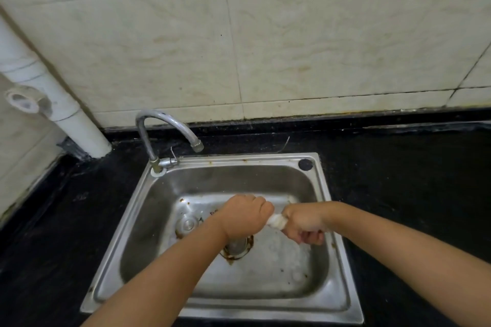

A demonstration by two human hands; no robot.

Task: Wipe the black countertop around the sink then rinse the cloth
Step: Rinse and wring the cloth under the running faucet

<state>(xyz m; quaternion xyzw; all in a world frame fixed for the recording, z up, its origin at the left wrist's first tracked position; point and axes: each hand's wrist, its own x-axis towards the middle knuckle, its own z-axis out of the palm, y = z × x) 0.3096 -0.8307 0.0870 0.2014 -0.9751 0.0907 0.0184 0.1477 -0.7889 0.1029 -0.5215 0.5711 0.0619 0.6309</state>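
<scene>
Hands [276,218] gripping cloth [276,221], mostly hidden, drain [237,247] half covered

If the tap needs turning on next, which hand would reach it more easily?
Probably the left hand. It grips the twisted white cloth on the side nearer the curved chrome tap at the steel sink's back-left corner; the right hand is farther.

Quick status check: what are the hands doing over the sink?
Both hands, left and right, grip the white cloth over the steel sink. No water visible at the curved metal tap. Nothing in the way.
</scene>
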